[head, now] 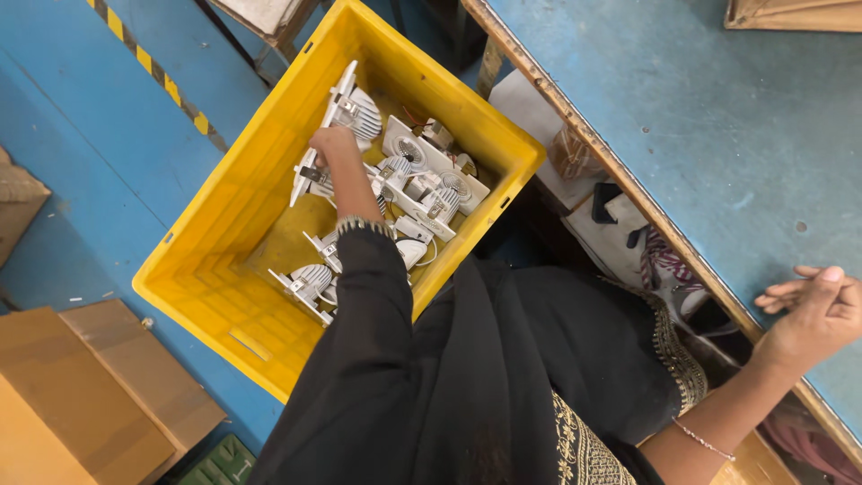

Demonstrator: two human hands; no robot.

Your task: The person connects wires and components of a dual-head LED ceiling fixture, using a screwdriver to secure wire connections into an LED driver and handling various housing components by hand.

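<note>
Left hand (330, 145) is down inside the yellow crate (235, 305), fingers closed around the top white fitting (346, 115), one of the square-plated light fittings with ribbed round bodies. That fitting stands tilted on edge against the crate's left wall. Black sleeve with a beaded cuff covers the forearm down to the wrist.

More fittings (429, 180) lie piled in the far right part of the crate, plates up at mixed angles, touching each other. Another fitting (305, 286) lies near the crate's near wall, just beside the sleeve. Bare crate floor shows between the piles.

Right hand (813, 310) rests on the edge of the blue table (718, 126), fingers loosely spread, holding nothing. Thin bracelet (702, 440) on that wrist.

Crate sits on the blue floor (81, 135), left of the table. Yellow-black hazard stripe (157, 76) runs across the floor beyond it. Cardboard boxes (90, 395) sit near the crate's near-left corner. Under the table edge: a shelf with cloth and bags (628, 233), details too cluttered to tell.
</note>
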